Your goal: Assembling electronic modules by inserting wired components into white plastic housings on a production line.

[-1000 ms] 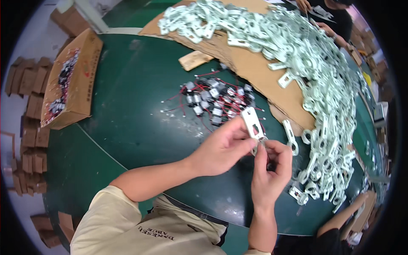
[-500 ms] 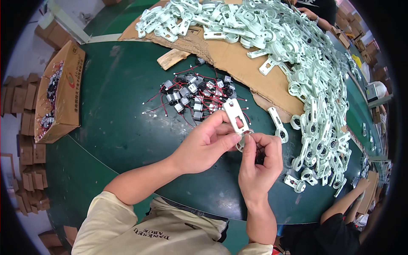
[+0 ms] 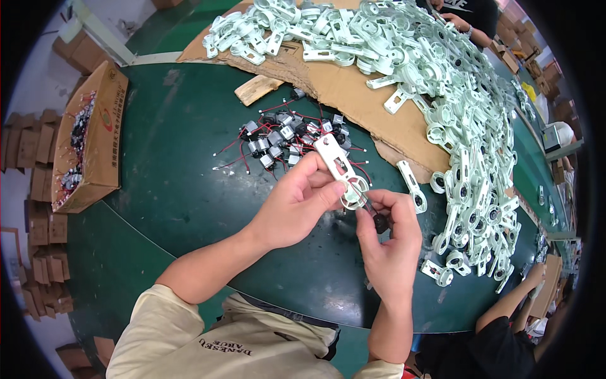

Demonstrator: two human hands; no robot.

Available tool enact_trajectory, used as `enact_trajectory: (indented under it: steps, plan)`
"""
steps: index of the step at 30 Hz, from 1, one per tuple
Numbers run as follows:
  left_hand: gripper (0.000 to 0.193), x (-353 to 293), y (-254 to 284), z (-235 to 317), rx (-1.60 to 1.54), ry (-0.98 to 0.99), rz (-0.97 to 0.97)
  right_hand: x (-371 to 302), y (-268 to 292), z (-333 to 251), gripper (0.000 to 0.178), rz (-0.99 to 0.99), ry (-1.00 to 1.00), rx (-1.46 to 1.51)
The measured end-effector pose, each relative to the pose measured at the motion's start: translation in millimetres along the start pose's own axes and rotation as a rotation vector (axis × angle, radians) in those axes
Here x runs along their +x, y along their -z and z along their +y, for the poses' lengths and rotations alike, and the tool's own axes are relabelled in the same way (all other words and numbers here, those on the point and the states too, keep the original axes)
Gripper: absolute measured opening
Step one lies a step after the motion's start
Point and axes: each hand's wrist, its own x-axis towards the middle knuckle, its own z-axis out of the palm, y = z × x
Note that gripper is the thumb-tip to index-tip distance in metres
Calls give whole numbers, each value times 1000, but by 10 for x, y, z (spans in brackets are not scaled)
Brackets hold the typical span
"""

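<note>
my left grip (image 3: 293, 208) pinched on a white plastic piece (image 3: 332, 155), my right grip (image 3: 394, 243) partly curled, holding a small black motor (image 3: 380, 223)

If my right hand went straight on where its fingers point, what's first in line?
Your right hand would likely meet the pale plastic part in your left hand, at its ring end; depth is hard to judge.

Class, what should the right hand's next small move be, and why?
Perhaps ease the black piece toward the ring of the pale part: the right hand holds that piece close beside it, while the left hand grips the part.
</note>
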Motion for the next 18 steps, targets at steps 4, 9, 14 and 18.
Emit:
enact_trajectory:
  steps: [4,9,14,18]
  plan:
    - [24,6,-12,42,38,-30,41,1,48,41,25,-17,-24,-13]
    - [24,12,17,58,70,-38,65,-11,91,-12,22,-130,-69,-64]
    - [27,35,12,49,41,-83,60,12,105,-32,28,-30,-36,-135]
    - [36,30,-15,12,135,-64,18,6,87,-28,29,17,-35,-96]
